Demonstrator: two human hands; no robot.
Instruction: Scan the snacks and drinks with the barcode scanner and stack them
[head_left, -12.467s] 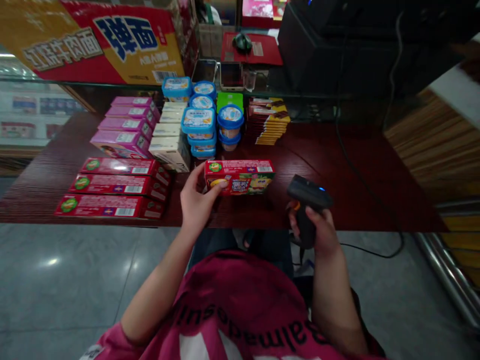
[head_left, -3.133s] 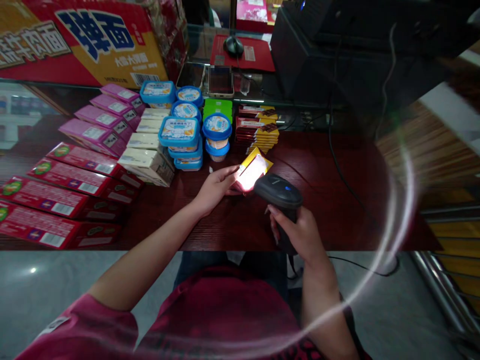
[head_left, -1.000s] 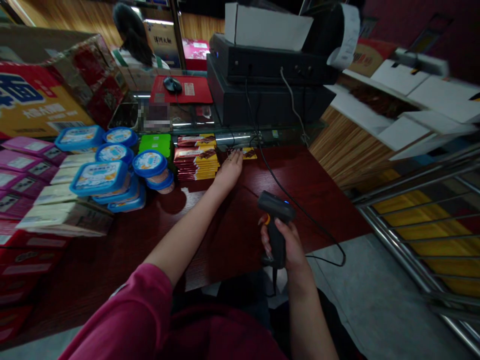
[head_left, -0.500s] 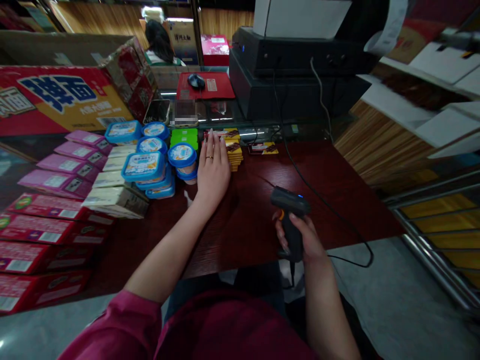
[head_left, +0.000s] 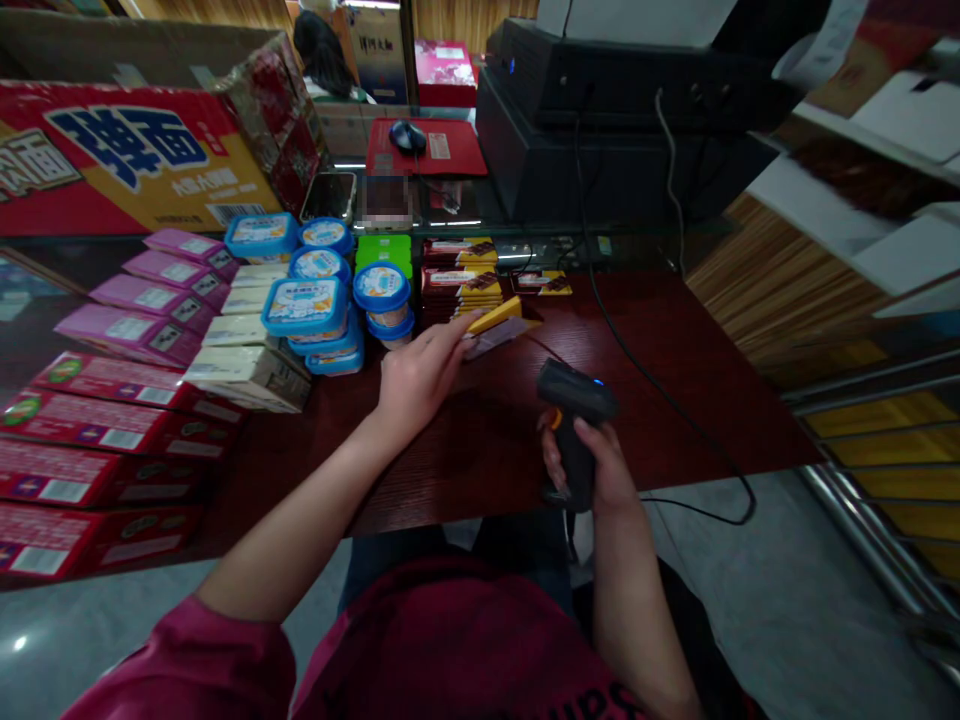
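So my left grip (head_left: 424,375) is pinched nearly closed on one end of a thin, flat yellow packet (head_left: 496,316), tilted on edge so a paler, greyish face shows underneath. It's right in front of the stack of slim packets (head_left: 457,282), which are glossy brown-red at one end, yellow at the other, with the edges layered like a deck of cards. One more loose packet (head_left: 541,283) lies flat just right of the stack.

My right grip (head_left: 598,455) is wrapped snugly round the handle of a scanner (head_left: 576,390), chunky matte black plastic with an orange trigger and a little blue light, pointing up and left over the surface (head_left: 480,450), which is dark reddish wood with a visible grain and a bit of shine.

Left of the packets it's all shapes: squat round tubs (head_left: 381,287) and rounded-corner rectangular tubs (head_left: 304,305) with smooth blue plastic lids, a bright green box (head_left: 384,250) behind, then crisp-edged cream cartons (head_left: 236,365), pink boxes (head_left: 124,330) and long, shiny red boxes (head_left: 75,480) lined up in rows
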